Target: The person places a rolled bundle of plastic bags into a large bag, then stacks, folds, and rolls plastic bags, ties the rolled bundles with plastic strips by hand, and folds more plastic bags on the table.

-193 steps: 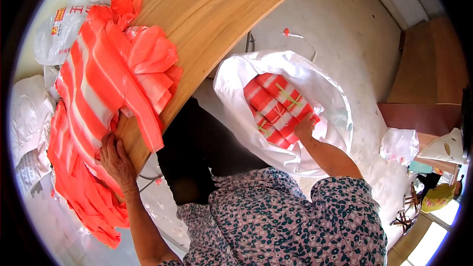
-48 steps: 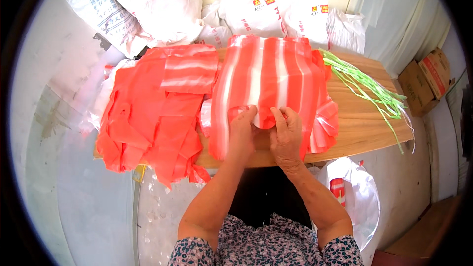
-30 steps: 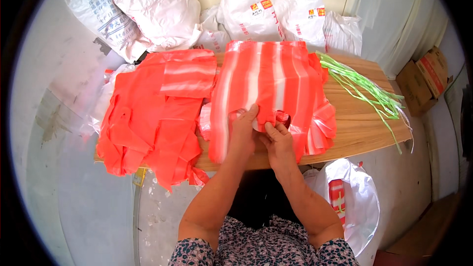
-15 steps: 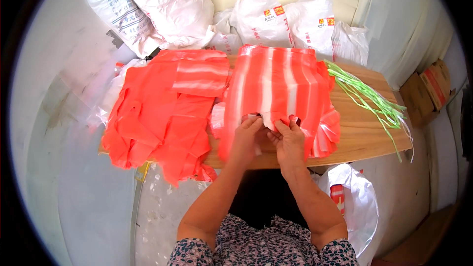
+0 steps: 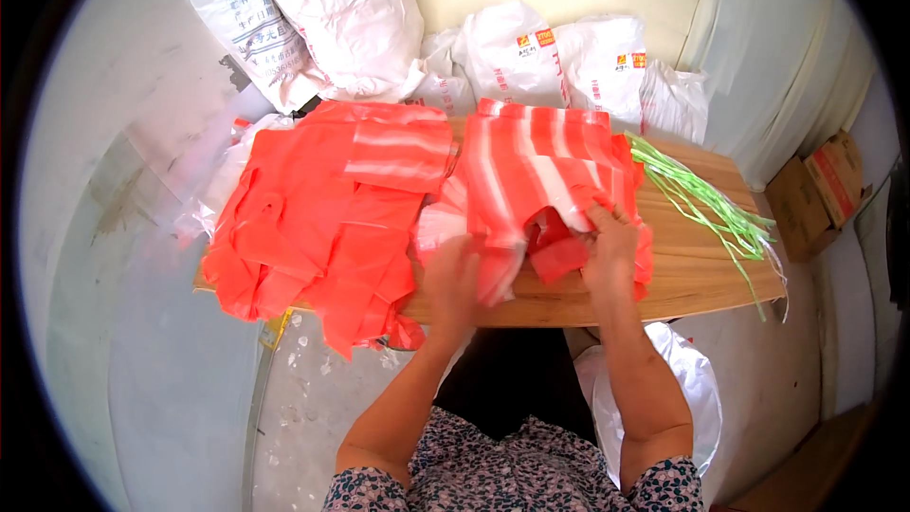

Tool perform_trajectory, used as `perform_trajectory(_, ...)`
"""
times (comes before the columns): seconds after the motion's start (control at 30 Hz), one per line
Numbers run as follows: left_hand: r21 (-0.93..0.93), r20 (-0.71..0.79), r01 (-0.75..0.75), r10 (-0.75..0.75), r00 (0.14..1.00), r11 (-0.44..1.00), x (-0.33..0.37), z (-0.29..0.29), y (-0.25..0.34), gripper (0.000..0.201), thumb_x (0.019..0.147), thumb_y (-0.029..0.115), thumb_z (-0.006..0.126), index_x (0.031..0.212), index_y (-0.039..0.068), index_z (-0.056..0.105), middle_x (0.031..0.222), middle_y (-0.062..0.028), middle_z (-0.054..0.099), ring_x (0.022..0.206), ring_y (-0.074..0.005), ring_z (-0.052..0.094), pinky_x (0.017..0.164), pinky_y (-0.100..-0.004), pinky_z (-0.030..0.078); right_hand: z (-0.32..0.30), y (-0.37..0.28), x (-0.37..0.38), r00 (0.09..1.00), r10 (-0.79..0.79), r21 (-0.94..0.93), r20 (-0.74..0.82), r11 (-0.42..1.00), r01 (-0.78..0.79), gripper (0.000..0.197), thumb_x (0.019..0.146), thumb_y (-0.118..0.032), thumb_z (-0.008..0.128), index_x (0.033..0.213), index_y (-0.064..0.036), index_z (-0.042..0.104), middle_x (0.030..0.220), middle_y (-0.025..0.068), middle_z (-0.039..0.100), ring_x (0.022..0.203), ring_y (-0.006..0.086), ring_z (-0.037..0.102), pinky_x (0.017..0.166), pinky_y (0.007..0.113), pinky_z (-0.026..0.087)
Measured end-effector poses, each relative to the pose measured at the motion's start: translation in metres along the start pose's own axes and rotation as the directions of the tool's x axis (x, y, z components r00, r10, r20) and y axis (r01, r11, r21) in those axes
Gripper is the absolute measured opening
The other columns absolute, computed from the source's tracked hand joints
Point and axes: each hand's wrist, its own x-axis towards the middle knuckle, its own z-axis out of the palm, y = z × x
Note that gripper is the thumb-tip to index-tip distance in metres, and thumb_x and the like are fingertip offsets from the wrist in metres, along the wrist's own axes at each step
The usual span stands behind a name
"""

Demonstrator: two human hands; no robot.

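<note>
- Left grip (image 5: 452, 275): set at the near left side of the bag (image 5: 517, 147); blurred by motion, so that neither its opening nor any hold can be told.
- Right grip (image 5: 611, 246): fingers curled and nearly closed; the bag's near edge appears to be pinched at the right of the notch.
- Bag: red and white striped, laid on the bench (image 5: 687, 270) beyond and between both grips, its near part raised and creased.
- Step in hand (judged): the notched edge is being parted and arranged; a sure pinch by the left grip, level with the right, is called for next.
- Orientation: the long axis is taken to run with the stripes, away from the grips; the notched end is turned toward them, the straight end away.
- Surroundings: a red pile (image 5: 303, 161) is seen left of the left grip; green ties (image 5: 701, 199) are laid right of the right grip; a white sack (image 5: 697, 389) is placed below it.
</note>
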Motion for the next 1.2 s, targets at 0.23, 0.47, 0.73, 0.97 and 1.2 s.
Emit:
perform_trajectory(0.23, 0.049, 0.031, -0.234, 0.232, 0.972, 0.971, 0.007, 0.002, 0.021, 0.046, 0.075, -0.002, 0.062, 0.119, 0.002, 0.053, 0.116, -0.0139, 0.057, 0.107, -0.0302, 0.053, 0.092, -0.0374, 0.043, -0.013, -0.118, 0.046, 0.964, -0.174, -0.144, 0.200, 0.968, 0.204, 0.020, 0.080, -0.005, 0.055, 0.098, 0.0015, 0.061, 0.090, 0.0100, 0.065, 0.075, 0.0209, 0.064, 0.067, 0.034, 0.053)
perform_trajectory(0.47, 0.205, 0.031, -0.419, 0.422, 0.906, 0.884, 0.012, 0.023, 0.081, 0.062, 0.070, 0.005, 0.064, 0.128, -0.004, 0.043, 0.126, -0.0212, 0.048, 0.115, -0.0350, 0.046, 0.097, -0.0434, 0.036, 0.035, -0.217, 0.010, 0.945, -0.159, -0.541, 0.286, 0.787, 0.296, 0.022, 0.084, -0.010, 0.053, 0.099, 0.0062, 0.056, 0.077, 0.0127, 0.063, 0.054, 0.0179, 0.062, 0.041, 0.023, 0.051)
perform_trajectory(0.73, 0.076, -0.052, -0.429, 0.433, 0.900, 0.900, 0.017, 0.018, 0.099, 0.072, 0.070, 0.008, 0.075, 0.131, -0.004, 0.039, 0.117, -0.0192, 0.054, 0.100, -0.0307, 0.055, 0.087, -0.0386, 0.044, 0.055, -0.252, -0.019, 0.946, -0.151, -0.483, 0.288, 0.830, 0.280, 0.014, 0.074, -0.007, 0.064, 0.077, 0.0055, 0.058, 0.063, 0.0131, 0.061, 0.040, 0.0168, 0.053, 0.034, 0.027, 0.038)
perform_trajectory(0.97, -0.556, 0.396, 0.188, 0.060, 0.916, 0.809, 0.027, -0.058, 0.132, 0.054, 0.075, 0.005, 0.063, 0.127, 0.000, 0.048, 0.126, -0.0123, 0.053, 0.120, -0.0242, 0.049, 0.095, -0.0314, 0.043, 0.075, -0.241, -0.046, 0.951, -0.074, -0.467, 0.299, 0.858, 0.213, 0.014, 0.084, -0.005, 0.058, 0.082, 0.0088, 0.061, 0.069, 0.0196, 0.064, 0.045, 0.0173, 0.061, 0.029, 0.023, 0.042)
perform_trajectory(1.2, -0.674, 0.321, 0.091, 0.178, 0.930, 0.733, 0.073, -0.083, 0.230, 0.056, 0.073, 0.004, 0.065, 0.125, -0.001, 0.046, 0.119, -0.0143, 0.056, 0.114, -0.0253, 0.053, 0.092, -0.0352, 0.044, 0.086, -0.228, -0.059, 0.950, -0.043, -0.423, 0.308, 0.889, 0.178, 0.020, 0.085, -0.009, 0.056, 0.083, 0.0098, 0.060, 0.074, 0.0215, 0.066, 0.052, 0.0207, 0.065, 0.033, 0.025, 0.048)
